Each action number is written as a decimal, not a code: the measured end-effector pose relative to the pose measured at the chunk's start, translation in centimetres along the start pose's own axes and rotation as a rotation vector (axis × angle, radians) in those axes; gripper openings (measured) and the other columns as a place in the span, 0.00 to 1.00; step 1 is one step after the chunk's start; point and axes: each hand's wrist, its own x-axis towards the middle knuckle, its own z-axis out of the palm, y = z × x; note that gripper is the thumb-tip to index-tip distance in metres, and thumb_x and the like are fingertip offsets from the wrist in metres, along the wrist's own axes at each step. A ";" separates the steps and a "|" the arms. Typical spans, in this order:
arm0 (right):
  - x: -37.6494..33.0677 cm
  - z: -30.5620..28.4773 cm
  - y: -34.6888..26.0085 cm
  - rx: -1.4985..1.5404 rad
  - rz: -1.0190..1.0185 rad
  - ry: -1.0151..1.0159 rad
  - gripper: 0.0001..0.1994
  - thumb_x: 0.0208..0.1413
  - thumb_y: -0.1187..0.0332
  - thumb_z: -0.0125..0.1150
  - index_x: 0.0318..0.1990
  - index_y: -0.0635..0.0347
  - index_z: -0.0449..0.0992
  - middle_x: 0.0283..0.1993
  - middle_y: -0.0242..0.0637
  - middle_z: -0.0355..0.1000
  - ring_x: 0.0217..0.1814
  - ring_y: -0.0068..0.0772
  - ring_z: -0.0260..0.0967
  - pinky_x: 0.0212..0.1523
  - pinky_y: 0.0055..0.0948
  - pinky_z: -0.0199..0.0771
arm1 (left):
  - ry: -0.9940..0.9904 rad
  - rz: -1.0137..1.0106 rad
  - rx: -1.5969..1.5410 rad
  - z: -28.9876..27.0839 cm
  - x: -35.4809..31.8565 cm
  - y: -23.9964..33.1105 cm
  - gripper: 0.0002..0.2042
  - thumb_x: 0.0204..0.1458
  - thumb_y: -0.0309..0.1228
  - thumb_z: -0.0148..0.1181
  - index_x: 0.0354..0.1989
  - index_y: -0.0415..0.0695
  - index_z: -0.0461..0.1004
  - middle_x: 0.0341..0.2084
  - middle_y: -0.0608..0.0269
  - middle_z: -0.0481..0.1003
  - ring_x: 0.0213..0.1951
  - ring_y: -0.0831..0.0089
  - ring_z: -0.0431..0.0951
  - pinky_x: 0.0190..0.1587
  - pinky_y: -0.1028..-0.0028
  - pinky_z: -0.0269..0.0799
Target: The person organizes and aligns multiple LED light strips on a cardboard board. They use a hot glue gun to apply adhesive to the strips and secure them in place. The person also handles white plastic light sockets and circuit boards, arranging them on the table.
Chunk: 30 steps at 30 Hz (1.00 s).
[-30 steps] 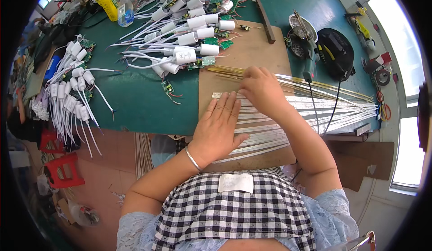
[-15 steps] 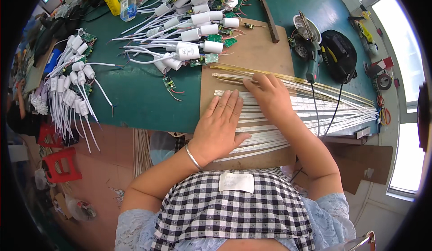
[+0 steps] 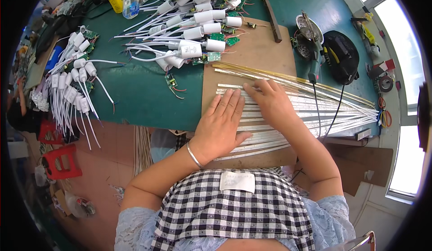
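Narrow white LED strips (image 3: 256, 139) lie side by side on a brown board, fanning out at their left ends and bunching together at the right. My left hand (image 3: 220, 122) is laid flat across their left part, fingers stretched and the thumb apart. Beyond it, my right hand (image 3: 273, 103) has bent fingers closed on one LED strip (image 3: 227, 85) near the far side of the row; the fingertips partly hide it. Farther off, another white strip lies beside yellowish strips (image 3: 234, 65).
White lamp sockets (image 3: 191, 49) with cables and green circuit boards cover the back left. More sockets (image 3: 69, 95) hang over the left edge. A dark bar (image 3: 272, 20), metal dish (image 3: 310, 28), green-handled soldering iron (image 3: 314, 71) and black case (image 3: 340, 57) stand behind the strips, cords trailing across.
The strip at my right fingertips showed a yellowish face before; now a white strip lies nearer the row. My right hand has shifted slightly nearer; my left stays flat.
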 end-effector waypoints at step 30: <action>0.8 1.2 3.2 0.067 0.097 0.217 0.06 0.48 0.75 0.60 0.34 0.56 0.73 0.32 0.34 0.73 0.39 0.40 0.71 0.42 0.38 0.71 | 0.066 -0.022 0.052 0.1 2.3 -2.5 0.39 0.52 0.54 0.58 0.64 0.34 0.61 0.66 0.48 0.59 0.70 0.58 0.53 0.71 0.58 0.46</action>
